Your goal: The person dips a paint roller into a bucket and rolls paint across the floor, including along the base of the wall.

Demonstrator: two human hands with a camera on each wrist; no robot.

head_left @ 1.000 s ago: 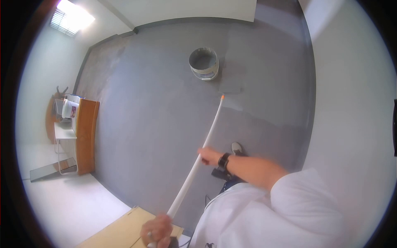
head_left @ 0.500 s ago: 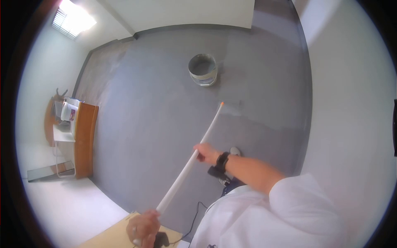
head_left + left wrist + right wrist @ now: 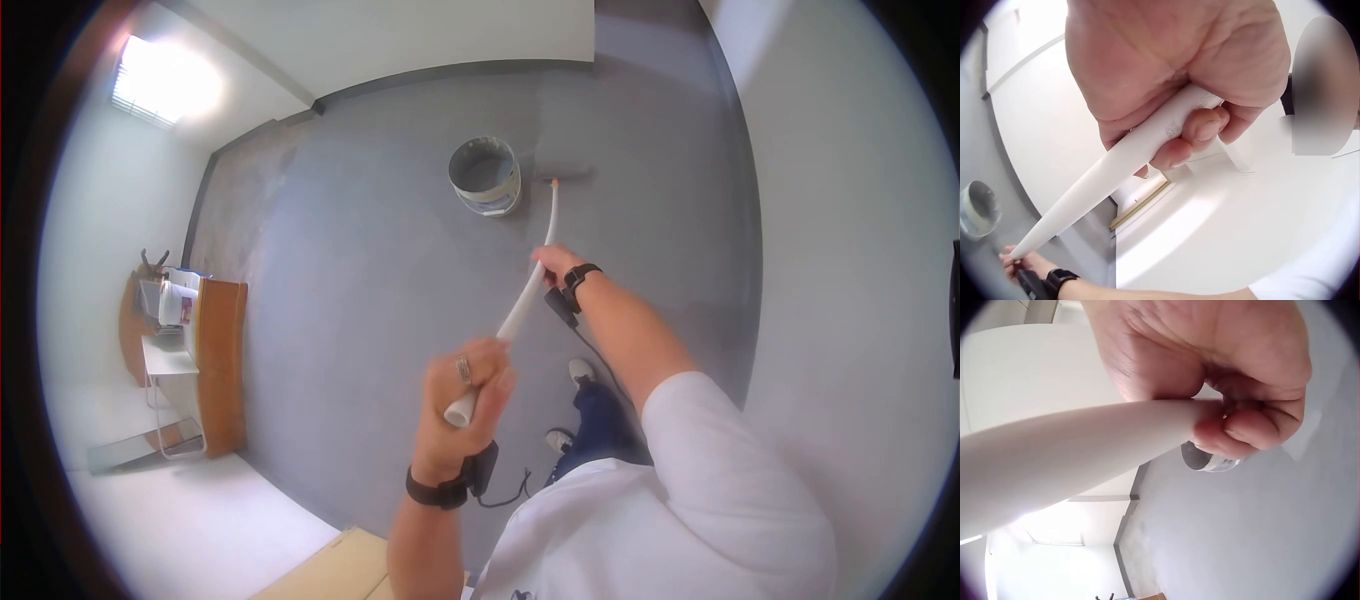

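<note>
A long white pole (image 3: 520,310) runs away from me over the grey floor, with a paint roller (image 3: 572,173) at its orange-tipped far end, low over the floor. My left hand (image 3: 468,388), wearing a ring, grips the pole near its open butt end; its curled fingers (image 3: 1205,127) show in the left wrist view. Further along, my right hand (image 3: 557,262) holds the pole, the fingers (image 3: 1254,429) wrapped round it in the right wrist view. Left of the roller stands a paint-smeared bucket (image 3: 486,203) with grey paint inside.
A wooden cabinet (image 3: 220,365) stands along the left wall beside a small white table (image 3: 172,355) and a white tub (image 3: 178,303). A pale yellow board (image 3: 335,568) lies at the lower left. White walls (image 3: 850,300) bound the floor; my shoes (image 3: 582,372) are below the pole.
Both hands have moved forward, the left one also up and to the right. The roller, first drawn closer to me, is now further off, beside the bucket.
</note>
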